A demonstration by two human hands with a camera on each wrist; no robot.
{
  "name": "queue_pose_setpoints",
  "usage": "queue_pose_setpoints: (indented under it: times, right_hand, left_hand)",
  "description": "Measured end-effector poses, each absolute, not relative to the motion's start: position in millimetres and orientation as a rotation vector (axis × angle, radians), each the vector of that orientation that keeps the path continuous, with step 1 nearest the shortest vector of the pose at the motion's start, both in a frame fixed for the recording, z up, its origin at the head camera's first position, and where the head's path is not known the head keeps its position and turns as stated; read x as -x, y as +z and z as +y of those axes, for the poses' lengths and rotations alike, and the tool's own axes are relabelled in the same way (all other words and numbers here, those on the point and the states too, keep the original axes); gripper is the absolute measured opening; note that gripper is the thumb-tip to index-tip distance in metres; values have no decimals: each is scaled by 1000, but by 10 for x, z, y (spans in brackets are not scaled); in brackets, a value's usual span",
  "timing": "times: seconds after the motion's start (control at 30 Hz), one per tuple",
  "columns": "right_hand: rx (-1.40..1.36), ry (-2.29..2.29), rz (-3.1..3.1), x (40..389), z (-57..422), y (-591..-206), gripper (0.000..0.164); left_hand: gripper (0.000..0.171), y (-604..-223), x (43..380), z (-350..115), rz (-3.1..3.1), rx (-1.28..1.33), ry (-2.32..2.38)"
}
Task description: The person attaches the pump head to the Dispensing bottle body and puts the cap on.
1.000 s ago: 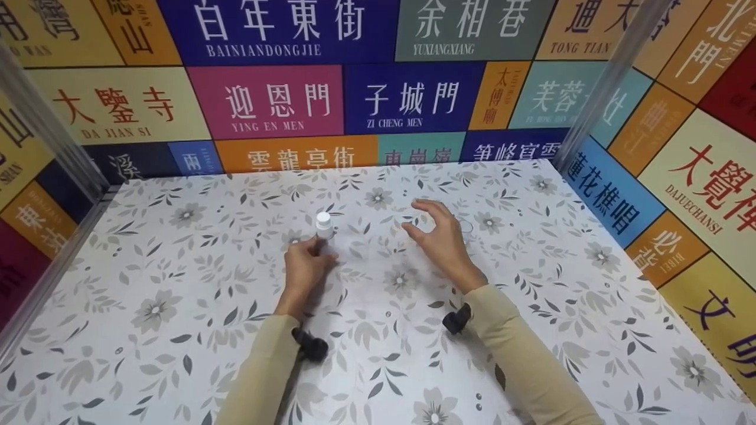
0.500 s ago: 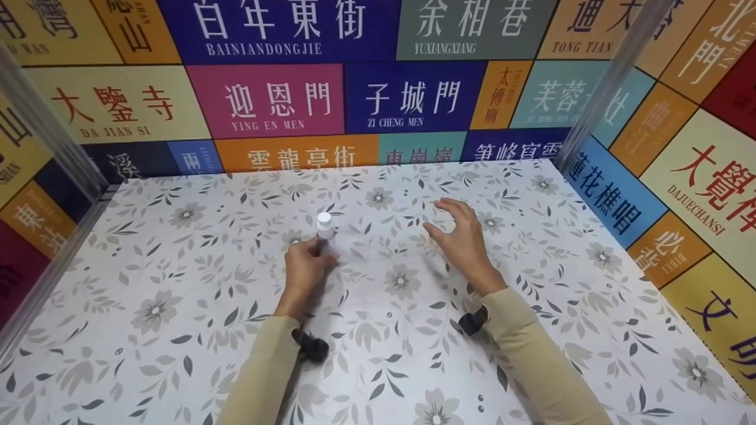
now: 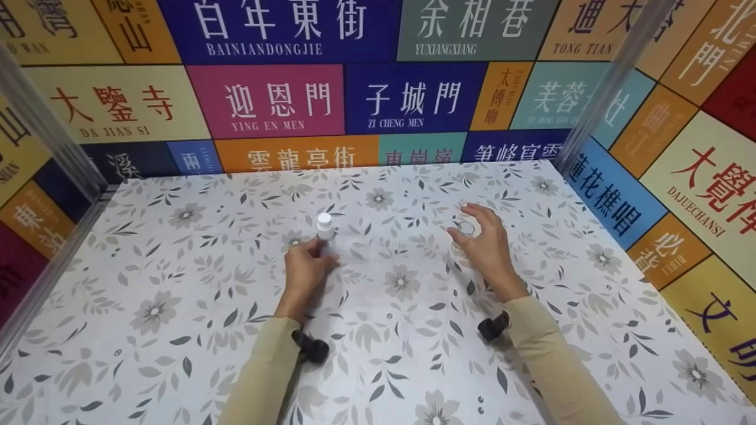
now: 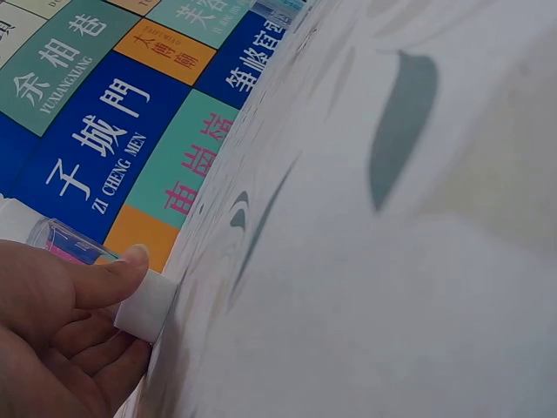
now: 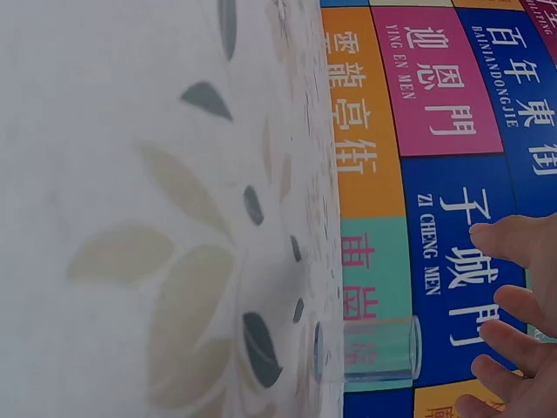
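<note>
My left hand (image 3: 304, 268) grips a small clear bottle with a white cap (image 3: 324, 221) on the table, left of centre. In the left wrist view its thumb and fingers curl around the see-through body (image 4: 77, 242), above a white bottom part (image 4: 146, 305) that meets the tabletop. To the right, a clear, see-through cylinder (image 3: 466, 228) like a small cup stands upright. Beside it hovers my right hand (image 3: 489, 251), thumb and fingers spread. The right wrist view shows the cylinder (image 5: 372, 350) standing apart from the fingertips (image 5: 481, 233).
A white cloth with grey leaves and flowers covers the tabletop (image 3: 366, 330). Colourful panels with printed characters (image 3: 266, 100) line the back and both sides. Clear corner posts (image 3: 608, 82) rise at the back left and back right. Black wrist cameras (image 3: 311, 348) sit at the cuffs.
My right hand has moved rightward in steps, first across the clear cylinder, and now sits around its right side with fingers still spread. The left hand and bottle have stayed in place.
</note>
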State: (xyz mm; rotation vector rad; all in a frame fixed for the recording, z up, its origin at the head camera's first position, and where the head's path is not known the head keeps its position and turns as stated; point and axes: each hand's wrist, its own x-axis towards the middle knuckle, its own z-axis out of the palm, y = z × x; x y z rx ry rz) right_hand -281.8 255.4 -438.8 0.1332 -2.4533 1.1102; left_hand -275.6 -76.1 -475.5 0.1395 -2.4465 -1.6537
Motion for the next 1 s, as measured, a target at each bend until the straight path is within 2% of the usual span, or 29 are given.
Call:
queue_pose_setpoints:
  times: [0.37,0.67,1.0]
  right_hand:
    - [-4,1120,-2586,2813,2683,-4469,63]
    - [74,1262,-2625,2827,2723,-4518,66]
    - [193,1458,-2676,2894,2774,-4534,69]
  left_hand:
    - [34,-4778,2753,-781,-2452,-153,-1666]
    - [46,-4778,2747,-758,-2437,-150,-1688]
    - [45,-4737,2756,-760,-2467,-171,-1691]
